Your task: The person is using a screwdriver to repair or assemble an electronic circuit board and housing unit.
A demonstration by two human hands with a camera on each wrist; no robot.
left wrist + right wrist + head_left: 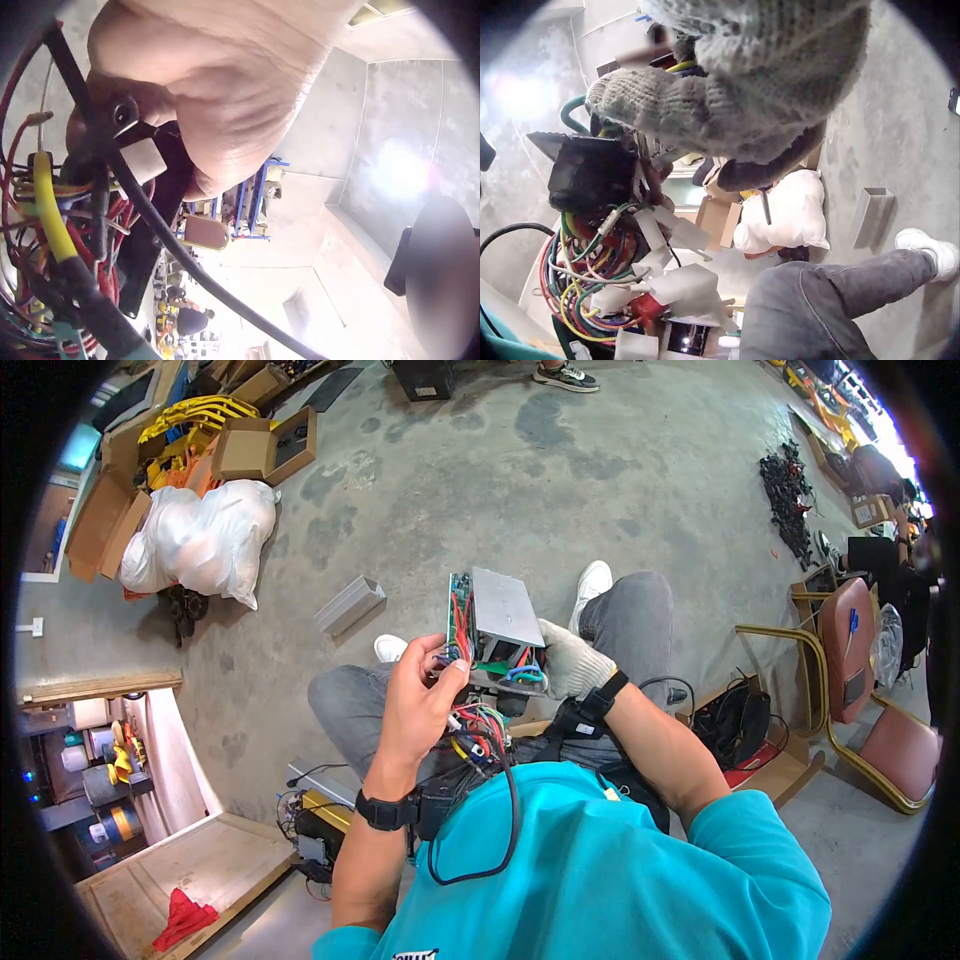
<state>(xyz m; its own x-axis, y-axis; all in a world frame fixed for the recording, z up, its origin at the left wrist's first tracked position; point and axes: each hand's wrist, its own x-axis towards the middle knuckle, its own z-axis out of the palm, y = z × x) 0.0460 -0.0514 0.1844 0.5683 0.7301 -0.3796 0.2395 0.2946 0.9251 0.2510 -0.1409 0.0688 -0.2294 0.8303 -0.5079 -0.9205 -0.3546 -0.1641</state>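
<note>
Grey concrete floor [560,480] of a workshop lies under a seated person, who holds one controller [505,610] in the air above the knees, not resting on anything. The right hand [572,660], in a knitted glove, is closed around the right lower edge of the controller. The bare left hand [420,695] has its fingers curled and pinches the coloured wires [480,728] at the left lower edge, where they leave the board. I judge that a hard pull could tear a thin wire from its connector, because the bundle is dense and tangled. The box could also slip from the glove and fall on the floor. I count one controller, two hands, one glove, two white shoes [593,582], one loose metal housing [350,605] and, it seems, two white bags [230,530].
</note>
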